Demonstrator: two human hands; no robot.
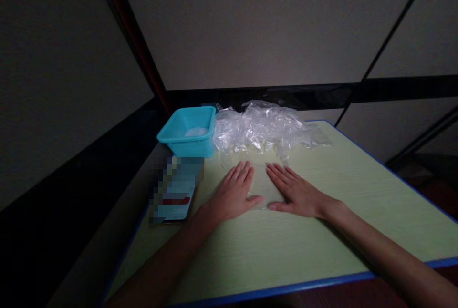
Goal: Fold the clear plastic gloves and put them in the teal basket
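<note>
A clear plastic bag (pixel 263 181) lies flat on the table, hard to make out against the pale surface. My left hand (pixel 238 191) rests palm down over its left side, fingers stretched out and thumb pointing right. Over the right side, my right hand (pixel 295 191) also lies flat with its fingers extended and thumb toward the left. The two thumbs almost meet near the bag's close edge. Behind the hands spreads a heap of crumpled clear plastic bags (pixel 265 124).
A turquoise basin (pixel 189 148) with something whitish inside stands at the back left. In front of it lies a phone-like flat object (pixel 177 196), partly pixelated. The pale green table (pixel 279 260) has a blue edge, and panelled walls (pixel 250 26) rise behind it.
</note>
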